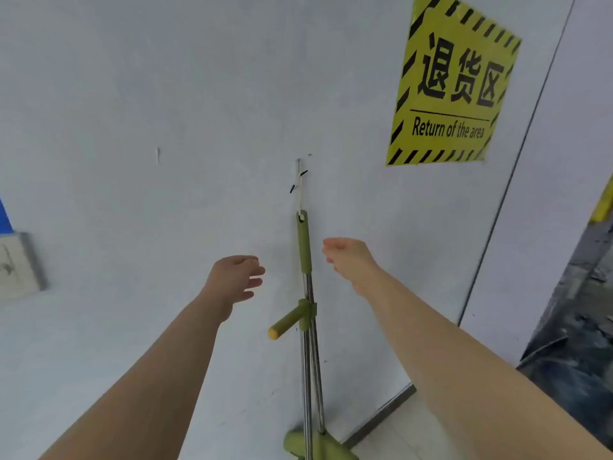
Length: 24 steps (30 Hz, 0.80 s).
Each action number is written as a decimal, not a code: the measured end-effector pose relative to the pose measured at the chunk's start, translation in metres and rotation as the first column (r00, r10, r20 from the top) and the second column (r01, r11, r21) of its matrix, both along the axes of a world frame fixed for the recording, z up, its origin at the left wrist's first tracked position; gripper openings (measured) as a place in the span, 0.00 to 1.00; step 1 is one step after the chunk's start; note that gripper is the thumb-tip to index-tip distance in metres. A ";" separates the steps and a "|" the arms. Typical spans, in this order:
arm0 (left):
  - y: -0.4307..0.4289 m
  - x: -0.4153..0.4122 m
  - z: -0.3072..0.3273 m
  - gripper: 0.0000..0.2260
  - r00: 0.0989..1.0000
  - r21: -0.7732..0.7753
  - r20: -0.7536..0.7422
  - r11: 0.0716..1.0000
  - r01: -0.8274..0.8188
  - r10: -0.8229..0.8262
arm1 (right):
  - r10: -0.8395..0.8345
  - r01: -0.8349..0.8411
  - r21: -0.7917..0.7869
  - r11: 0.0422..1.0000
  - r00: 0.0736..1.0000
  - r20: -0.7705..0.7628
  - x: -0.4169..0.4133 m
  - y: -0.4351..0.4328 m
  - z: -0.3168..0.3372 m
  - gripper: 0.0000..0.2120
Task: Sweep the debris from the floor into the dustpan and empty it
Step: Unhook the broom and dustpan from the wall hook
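Olive-green broom grip [304, 242] above a silver metal pole [308, 360]; side handle [288, 320] green with an orange tip; sign [454, 81] yellow, black-striped border, black lettering; wall [166, 94] pale grey.

Wall [166, 94] showing matt pale paint, smooth, few small scuffs. Sign [454, 84] looking like glossy yellow plastic or laminated sheet, catching light, black print. Broom handle [304, 242] wearing matt olive-green plastic grip; lower shafts [310, 360] shining as polished bare metal. Side peg [288, 322] showing same matt green plastic, orange end cap. Hook [299, 184] looking like thin pale metal or plastic, cannot tell which. Floor [398, 436] appearing as smooth pale tile, slight sheen. Dark area at right [577, 343] looking rough, dusty.
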<state>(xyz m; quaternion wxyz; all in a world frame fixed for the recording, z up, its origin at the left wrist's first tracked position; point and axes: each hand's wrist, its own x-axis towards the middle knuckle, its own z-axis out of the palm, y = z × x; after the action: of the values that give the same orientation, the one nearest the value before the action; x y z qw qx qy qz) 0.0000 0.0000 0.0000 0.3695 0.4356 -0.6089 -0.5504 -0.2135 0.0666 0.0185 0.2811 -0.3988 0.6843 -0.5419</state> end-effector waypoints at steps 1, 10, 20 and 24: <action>-0.004 -0.007 0.001 0.13 1.000 0.009 -0.016 1.000 -0.018 0.019 | 0.023 -0.023 0.004 1.000 1.000 -0.010 -0.003 -0.007 0.002 0.19; -0.024 -0.045 -0.027 0.14 0.971 0.045 0.238 0.999 0.013 -0.023 | 0.137 -0.141 -0.013 0.990 0.977 -0.161 -0.019 -0.071 0.003 0.14; -0.034 -0.068 -0.083 0.10 0.838 0.183 0.510 0.977 0.114 -0.193 | 0.202 -0.207 -0.088 0.974 0.977 -0.063 -0.033 -0.099 -0.009 0.04; -0.036 -0.074 -0.093 0.10 0.846 0.252 0.476 0.959 0.129 -0.239 | 0.256 -0.257 -0.120 0.959 0.966 -0.019 -0.040 -0.101 -0.011 0.06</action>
<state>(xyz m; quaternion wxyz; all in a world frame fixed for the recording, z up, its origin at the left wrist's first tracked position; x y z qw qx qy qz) -0.0745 -0.0362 -0.0930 0.0955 0.5393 -0.6614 -0.5125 -0.2531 -0.0340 0.0078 0.3229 -0.5014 0.5931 -0.5409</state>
